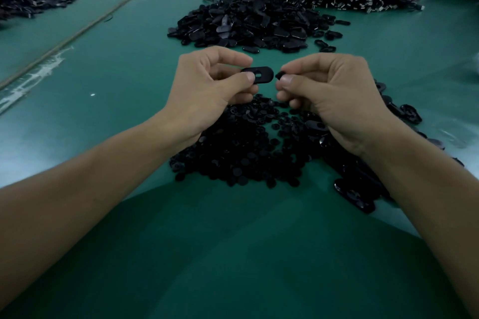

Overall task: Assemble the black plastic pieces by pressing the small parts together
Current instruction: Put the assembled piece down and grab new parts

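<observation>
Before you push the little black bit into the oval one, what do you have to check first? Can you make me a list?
1. The left hand pinches the oval piece between thumb and fingers: ok.
2. The right hand pinches the small part: ok.
3. The hole in the oval piece shows and no finger covers it: ok.
4. The small part sits over the hole: not ok, it is off the oval's end, apart from it.
5. The small part is turned the right way: cannot tell, too small and dark.
</observation>
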The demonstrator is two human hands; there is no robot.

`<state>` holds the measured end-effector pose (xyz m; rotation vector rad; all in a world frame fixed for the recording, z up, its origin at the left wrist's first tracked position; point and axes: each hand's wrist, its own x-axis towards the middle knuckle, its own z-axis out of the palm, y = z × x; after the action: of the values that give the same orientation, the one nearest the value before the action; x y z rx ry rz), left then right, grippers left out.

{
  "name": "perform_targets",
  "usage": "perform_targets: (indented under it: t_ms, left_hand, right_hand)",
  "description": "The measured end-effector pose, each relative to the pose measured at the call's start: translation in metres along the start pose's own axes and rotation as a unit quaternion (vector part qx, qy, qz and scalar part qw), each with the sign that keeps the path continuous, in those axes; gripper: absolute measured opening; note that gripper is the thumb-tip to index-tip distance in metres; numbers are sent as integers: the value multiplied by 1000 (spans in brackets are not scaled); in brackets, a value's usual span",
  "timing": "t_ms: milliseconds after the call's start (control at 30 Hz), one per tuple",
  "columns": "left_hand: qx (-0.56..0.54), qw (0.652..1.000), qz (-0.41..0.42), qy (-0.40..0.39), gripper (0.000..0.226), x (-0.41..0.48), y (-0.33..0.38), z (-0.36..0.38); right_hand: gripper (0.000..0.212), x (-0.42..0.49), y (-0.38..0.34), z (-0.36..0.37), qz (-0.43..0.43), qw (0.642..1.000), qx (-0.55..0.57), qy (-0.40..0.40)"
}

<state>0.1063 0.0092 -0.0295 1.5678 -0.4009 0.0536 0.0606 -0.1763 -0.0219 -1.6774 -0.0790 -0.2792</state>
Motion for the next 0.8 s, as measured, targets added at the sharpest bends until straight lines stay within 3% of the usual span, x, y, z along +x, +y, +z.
perform_targets:
  t_ms: [167, 333, 800]
  left_hand:
    - [3, 1000, 12, -4, 13, -1, 1, 1]
    - [22, 999, 28, -15, 15, -3, 2, 2]
    - [30, 998, 38, -35, 17, -7, 2, 7]
  right_hand:
    - [9, 0, 0, 2, 5, 1000, 7, -3]
    - [12, 0, 3, 4, -42, 995, -82, 25]
    - [6, -4, 1, 11, -98, 978, -179, 46]
